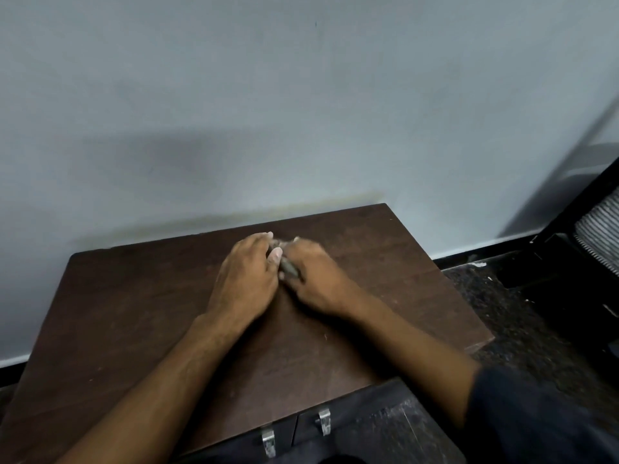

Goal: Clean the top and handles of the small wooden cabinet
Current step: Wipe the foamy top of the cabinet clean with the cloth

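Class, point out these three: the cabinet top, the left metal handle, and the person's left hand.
cabinet top (140,316), head view, bare wood left of the arms.
left metal handle (269,442), head view, mid-handle.
left hand (246,279), head view, back of hand.

No text, label, brand or number can be read anywhere

One cabinet, two handles, two hands, one cloth.

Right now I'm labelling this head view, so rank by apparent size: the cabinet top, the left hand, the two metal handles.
1. cabinet top, largest by far
2. left hand
3. left handle and right handle, which look alike, so I won't rank them
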`<state>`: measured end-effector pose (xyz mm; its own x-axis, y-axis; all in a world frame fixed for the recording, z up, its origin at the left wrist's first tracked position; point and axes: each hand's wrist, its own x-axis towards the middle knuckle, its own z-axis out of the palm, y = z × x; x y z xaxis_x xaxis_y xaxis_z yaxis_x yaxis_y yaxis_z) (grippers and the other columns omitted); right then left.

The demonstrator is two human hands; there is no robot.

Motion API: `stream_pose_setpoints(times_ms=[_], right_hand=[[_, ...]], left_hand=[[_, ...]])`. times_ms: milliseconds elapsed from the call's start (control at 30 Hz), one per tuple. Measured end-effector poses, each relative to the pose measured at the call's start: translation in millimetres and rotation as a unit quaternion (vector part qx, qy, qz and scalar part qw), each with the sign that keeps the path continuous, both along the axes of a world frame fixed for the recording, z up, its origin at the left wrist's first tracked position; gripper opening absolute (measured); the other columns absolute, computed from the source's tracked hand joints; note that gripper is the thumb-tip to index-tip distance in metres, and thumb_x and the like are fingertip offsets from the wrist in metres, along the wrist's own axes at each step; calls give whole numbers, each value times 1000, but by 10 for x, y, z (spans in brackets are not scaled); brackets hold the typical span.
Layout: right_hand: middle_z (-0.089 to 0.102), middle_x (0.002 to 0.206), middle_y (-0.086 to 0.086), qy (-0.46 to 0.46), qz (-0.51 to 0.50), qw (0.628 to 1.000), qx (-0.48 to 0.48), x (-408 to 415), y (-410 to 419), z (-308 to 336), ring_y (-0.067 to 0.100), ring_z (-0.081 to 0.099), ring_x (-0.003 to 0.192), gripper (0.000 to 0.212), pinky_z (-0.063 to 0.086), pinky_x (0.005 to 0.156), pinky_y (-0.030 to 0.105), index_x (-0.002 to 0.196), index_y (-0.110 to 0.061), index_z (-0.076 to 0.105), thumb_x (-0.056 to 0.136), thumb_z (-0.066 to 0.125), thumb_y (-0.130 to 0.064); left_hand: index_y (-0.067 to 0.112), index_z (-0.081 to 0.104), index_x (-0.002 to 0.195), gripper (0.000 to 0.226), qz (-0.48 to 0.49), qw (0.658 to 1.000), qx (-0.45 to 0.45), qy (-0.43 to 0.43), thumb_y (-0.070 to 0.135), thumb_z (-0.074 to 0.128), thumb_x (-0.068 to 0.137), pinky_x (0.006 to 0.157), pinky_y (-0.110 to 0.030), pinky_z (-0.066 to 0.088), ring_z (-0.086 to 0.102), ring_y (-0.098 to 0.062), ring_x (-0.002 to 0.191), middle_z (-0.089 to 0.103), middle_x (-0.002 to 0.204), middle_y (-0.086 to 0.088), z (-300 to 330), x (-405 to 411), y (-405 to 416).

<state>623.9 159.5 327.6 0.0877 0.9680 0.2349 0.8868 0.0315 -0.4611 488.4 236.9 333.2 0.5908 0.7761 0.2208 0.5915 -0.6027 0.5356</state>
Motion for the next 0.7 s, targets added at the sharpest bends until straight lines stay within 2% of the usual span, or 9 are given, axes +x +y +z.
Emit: stream_pose_setpoints(times_ms=[100, 233, 300, 400, 467, 533, 600, 667, 700], right_hand=[[60, 113, 6, 6, 65, 998, 5, -220, -567, -71, 21, 52, 110, 15, 36, 109, 38, 108, -9, 60, 96, 60, -18], [55, 138, 0, -22, 131, 991, 11, -233, -1121, -170, 13, 42, 136, 40, 21, 122, 29, 134, -17, 53, 95, 58, -21], [55, 142, 4, -23, 81, 996, -14, 42, -1164, -139, 15, 42, 139, 42, 23, 122, 29, 136, -16, 55, 95, 59, -18], [61, 134, 11, -16, -80, 996, -32, 555, -1050, 32, 27, 51, 131, 33, 30, 118, 35, 127, -8, 63, 95, 60, -11], [59, 135, 8, -28, -132, 990, -31, 594, -1038, 46, 26, 50, 131, 33, 28, 118, 36, 128, -10, 61, 96, 61, -16], [57, 136, 5, -26, -99, 995, -11, 319, -1167, -56, 24, 49, 129, 36, 30, 118, 38, 131, -14, 59, 96, 61, -20], [53, 139, 0, -16, 2, 1000, 3, -14, -1405, -125, 18, 45, 133, 38, 26, 121, 35, 136, -17, 53, 98, 57, -23], [50, 140, -3, -33, 83, 996, 28, 4, -1547, -204, 13, 41, 137, 38, 21, 122, 30, 136, -20, 51, 99, 56, -21], [51, 140, -4, -42, 85, 995, 38, 136, -1558, -231, 12, 42, 137, 37, 22, 122, 28, 134, -21, 52, 98, 57, -20]], left_hand=[[12, 52, 139, 43, -30, 999, 0, -25, 30, 46, 101, 113, -33, 31, 43, -18, 135, 52, 144, -2, -29, 49, -107], [16, 54, 137, 41, -71, 997, 10, -23, 32, 45, 101, 111, -31, 34, 45, -15, 132, 55, 141, 2, -101, 103, -258], [16, 55, 136, 40, -80, 997, 7, -15, 32, 45, 101, 110, -31, 34, 46, -15, 131, 55, 140, 3, -114, 144, -331], [19, 56, 136, 40, -98, 995, 14, -4, 35, 44, 101, 107, -29, 34, 46, -12, 130, 56, 139, 6, -114, 183, -442], [19, 55, 136, 40, -107, 994, 19, -8, 35, 44, 101, 107, -28, 34, 46, -12, 130, 55, 139, 7, -125, 230, -492], [17, 56, 135, 40, -114, 993, 20, -16, 33, 45, 100, 108, -29, 34, 46, -14, 130, 56, 139, 5, -136, 311, -519], [16, 58, 134, 39, -121, 992, 20, -27, 32, 46, 100, 107, -29, 34, 48, -15, 129, 58, 138, 3, -157, 386, -547], [16, 59, 131, 41, -126, 991, 23, -37, 35, 43, 99, 106, -29, 36, 51, -16, 126, 60, 135, 3, -189, 445, -579], [16, 60, 131, 43, -130, 991, 23, -37, 37, 42, 97, 106, -30, 37, 52, -16, 125, 60, 134, 3, -206, 464, -609]])
